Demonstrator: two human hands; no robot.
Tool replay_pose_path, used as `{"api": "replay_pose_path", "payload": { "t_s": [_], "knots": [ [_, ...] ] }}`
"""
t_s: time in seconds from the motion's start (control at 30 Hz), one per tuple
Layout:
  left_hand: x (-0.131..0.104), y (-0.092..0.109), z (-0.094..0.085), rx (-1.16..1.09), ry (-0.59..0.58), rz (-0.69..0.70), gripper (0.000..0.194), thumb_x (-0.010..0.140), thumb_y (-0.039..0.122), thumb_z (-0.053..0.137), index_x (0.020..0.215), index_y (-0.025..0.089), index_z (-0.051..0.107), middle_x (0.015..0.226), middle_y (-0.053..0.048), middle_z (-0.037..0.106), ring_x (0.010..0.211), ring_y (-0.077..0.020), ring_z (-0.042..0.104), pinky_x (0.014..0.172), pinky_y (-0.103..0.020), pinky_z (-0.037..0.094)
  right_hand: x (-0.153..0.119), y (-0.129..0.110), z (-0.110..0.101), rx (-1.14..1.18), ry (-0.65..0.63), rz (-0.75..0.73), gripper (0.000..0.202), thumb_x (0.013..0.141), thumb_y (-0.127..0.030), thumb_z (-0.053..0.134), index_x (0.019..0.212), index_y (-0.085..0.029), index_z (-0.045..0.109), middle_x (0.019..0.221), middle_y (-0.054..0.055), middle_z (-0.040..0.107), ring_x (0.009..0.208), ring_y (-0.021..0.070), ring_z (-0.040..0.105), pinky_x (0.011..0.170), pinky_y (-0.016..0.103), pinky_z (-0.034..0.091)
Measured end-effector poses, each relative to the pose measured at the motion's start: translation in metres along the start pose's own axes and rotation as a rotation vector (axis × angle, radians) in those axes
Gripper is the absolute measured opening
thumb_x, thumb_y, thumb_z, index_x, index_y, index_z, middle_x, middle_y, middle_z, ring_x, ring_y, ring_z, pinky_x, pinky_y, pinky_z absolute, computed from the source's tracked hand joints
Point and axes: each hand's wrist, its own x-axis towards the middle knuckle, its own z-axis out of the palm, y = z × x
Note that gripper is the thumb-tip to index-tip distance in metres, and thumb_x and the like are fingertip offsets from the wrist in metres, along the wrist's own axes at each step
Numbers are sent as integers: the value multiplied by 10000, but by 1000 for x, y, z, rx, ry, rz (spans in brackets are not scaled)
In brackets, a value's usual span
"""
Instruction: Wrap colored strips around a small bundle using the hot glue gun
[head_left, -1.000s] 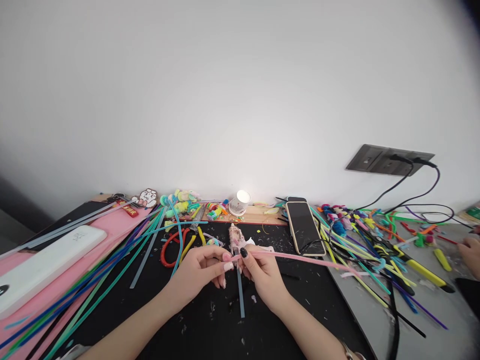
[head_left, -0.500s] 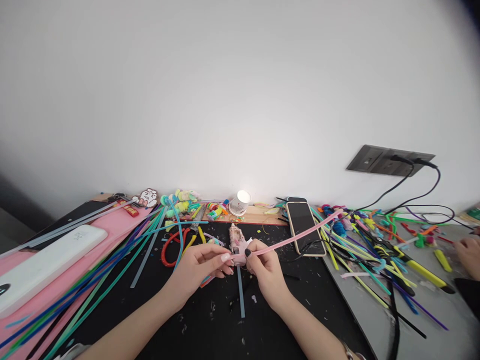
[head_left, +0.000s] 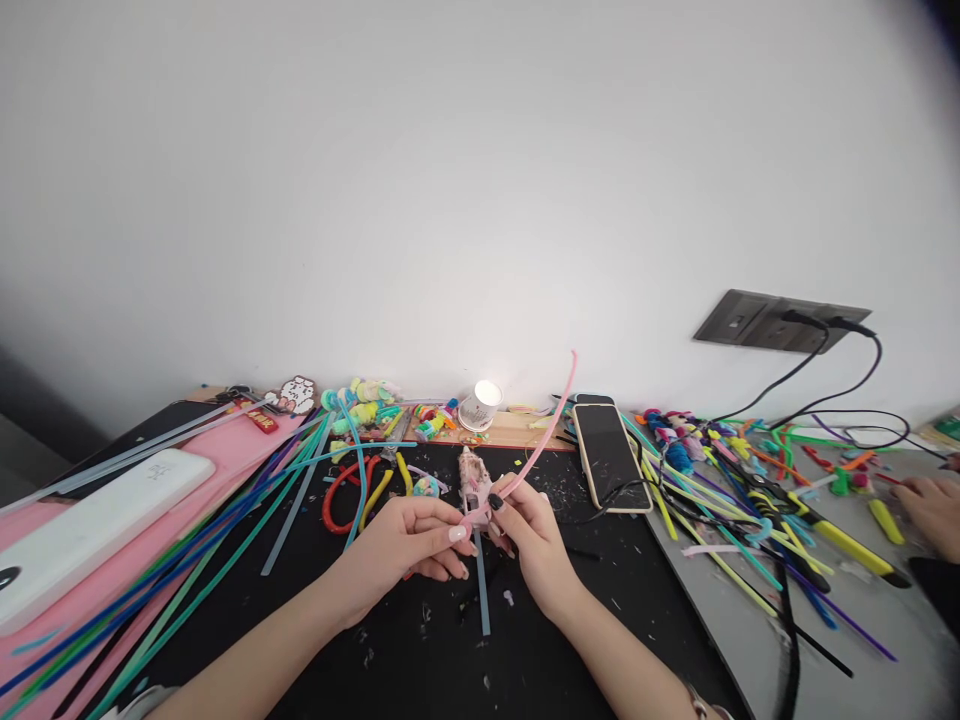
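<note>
A pink pipe cleaner [head_left: 541,440] runs between my two hands, its free end curving up and to the right against the wall. My left hand [head_left: 420,540] pinches its lower end, where the pink strand looks bent or looped. With thumb and finger, my right hand [head_left: 529,525] grips the strand just beside that spot. Behind my fingertips a pale pink glue gun [head_left: 474,480] lies on the black mat [head_left: 420,650], partly hidden. A translucent glue stick [head_left: 481,590] extends from it toward me.
Red-handled pliers [head_left: 337,500] lie left of the glue gun, a paper cup [head_left: 481,405] behind it, a phone [head_left: 611,455] to the right. Pipe cleaners and a white power bank [head_left: 105,535] fill the left. Yellow-black cutters [head_left: 840,540] lie right, near another person's hand [head_left: 930,510].
The pink strand's free end has swung from the right to a steeper, upward angle. Both hands have shifted slightly, still pinching it. The other person's hand has moved slightly left.
</note>
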Motion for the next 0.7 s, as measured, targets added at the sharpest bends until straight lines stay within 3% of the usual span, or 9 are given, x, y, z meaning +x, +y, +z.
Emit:
{"api": "replay_pose_path", "payload": {
  "t_s": [0.23, 0.37, 0.4, 0.47, 0.57, 0.7],
  "knots": [
    [-1, 2, 3, 30, -79, 3, 279, 782, 404, 721, 729, 136, 666, 695, -40, 749, 560, -121, 674, 540, -200, 479, -1, 1, -2, -70, -15, 7, 275, 873, -457, 547, 785, -206, 481, 608, -72, 373, 483, 88, 302, 442, 222, 243],
    [0, 2, -1, 15, 70, 112, 269, 785, 407, 717, 750, 142, 687, 691, -36, 736, 563, -122, 658, 558, -211, 494, 2, 3, -13, -446, 120, -98, 180, 912, -284, 381, 833, -195, 516, 686, -19, 477, 600, 141, 438, 565, 260, 364],
    [1, 1, -2, -6, 123, 145, 258, 782, 404, 720, 781, 147, 695, 714, -39, 740, 580, -125, 661, 574, -215, 505, 3, 3, -15, -604, 168, -136, 146, 857, -204, 395, 901, -188, 534, 778, 12, 534, 694, 166, 492, 644, 287, 393],
    [3, 1, -5, -47, 227, 203, 250, 775, 397, 726, 834, 155, 704, 748, -43, 744, 615, -131, 668, 608, -222, 525, 4, 2, -20, -944, 201, -190, 284, 712, -113, 453, 973, -173, 545, 965, 67, 585, 899, 226, 522, 793, 352, 387],
    [3, 1, -7, -64, 346, 262, 251, 769, 398, 728, 816, 153, 705, 757, -42, 737, 644, -135, 671, 645, -232, 546, 6, 1, -21, -1277, 160, -70, 440, 649, -89, 472, 1074, -163, 557, 1128, 110, 577, 1041, 287, 508, 865, 418, 346],
    [4, 1, -10, -46, 436, 308, 283, 749, 413, 737, 856, 153, 712, 768, -47, 737, 660, -151, 674, 643, -249, 556, 4, 2, -19, -1427, 83, 89, 505, 681, -111, 496, 1181, -157, 553, 1152, 136, 586, 1059, 312, 517, 887, 454, 329]
  ]
}}
